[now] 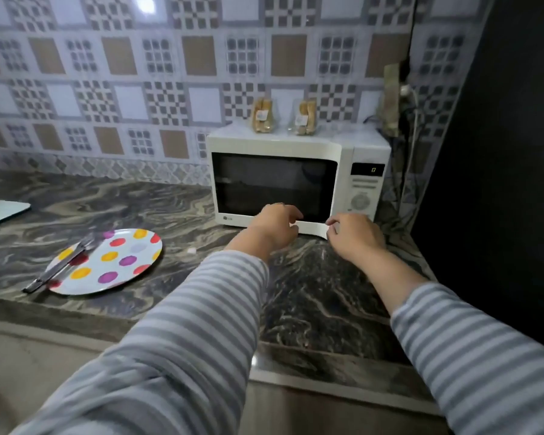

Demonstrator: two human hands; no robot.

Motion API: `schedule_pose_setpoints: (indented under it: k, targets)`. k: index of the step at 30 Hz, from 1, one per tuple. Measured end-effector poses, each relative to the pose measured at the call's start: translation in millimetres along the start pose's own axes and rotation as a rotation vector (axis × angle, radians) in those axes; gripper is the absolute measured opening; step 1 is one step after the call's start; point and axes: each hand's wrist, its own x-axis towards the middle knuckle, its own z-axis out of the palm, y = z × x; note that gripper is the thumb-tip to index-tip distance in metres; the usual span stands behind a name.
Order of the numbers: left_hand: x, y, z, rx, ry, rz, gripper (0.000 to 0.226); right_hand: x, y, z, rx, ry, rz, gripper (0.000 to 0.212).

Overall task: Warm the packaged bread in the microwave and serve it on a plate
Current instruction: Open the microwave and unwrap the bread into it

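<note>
A white microwave stands at the back right of the counter with its dark door closed. On top of it stand two clear packages of bread, one on the left and one on the right. A polka-dot plate lies on the counter to the left. My left hand hovers at the door's lower edge, fingers loosely curled and holding nothing. By the door's lower right corner is my right hand, loosely curled as well, with nothing in it.
A fork and knife lie across the plate's left side. A pale board pokes in at the far left. Cables and a plug hang right of the microwave, beside a dark wall. The marble counter ends close in front of me.
</note>
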Motion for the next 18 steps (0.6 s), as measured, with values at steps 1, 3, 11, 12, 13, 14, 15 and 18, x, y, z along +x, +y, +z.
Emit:
schedule_pose_setpoints:
  k: [1,3,11,12,13,14,15,18]
  targets:
    - [15,1,-6,0.0,0.007,0.019,0.038,16,1,-6,-0.007,0.022,-0.004,0.027]
    - [45,5,-18,0.004,0.014,0.059,0.039,44,3,-20,-0.024,0.063,-0.01,0.027]
    - [136,32,-47,0.09,0.132,0.197,0.048,131,13,-60,0.007,0.128,-0.045,0.034]
    - [146,34,-48,0.094,0.146,0.201,0.051,139,15,-62,-0.007,0.127,-0.044,0.035]
    - [154,37,-48,0.09,0.151,0.202,0.053,147,18,-64,-0.014,0.126,-0.041,0.037]
    - [161,40,-47,0.079,0.146,0.204,0.054,154,20,-65,-0.011,0.125,-0.036,0.038]
    - [167,43,-44,0.07,0.137,0.209,0.054,160,24,-66,-0.001,0.125,-0.03,0.039]
    - [182,48,-32,0.092,0.133,0.225,0.055,171,33,-63,0.014,0.118,-0.014,0.04]
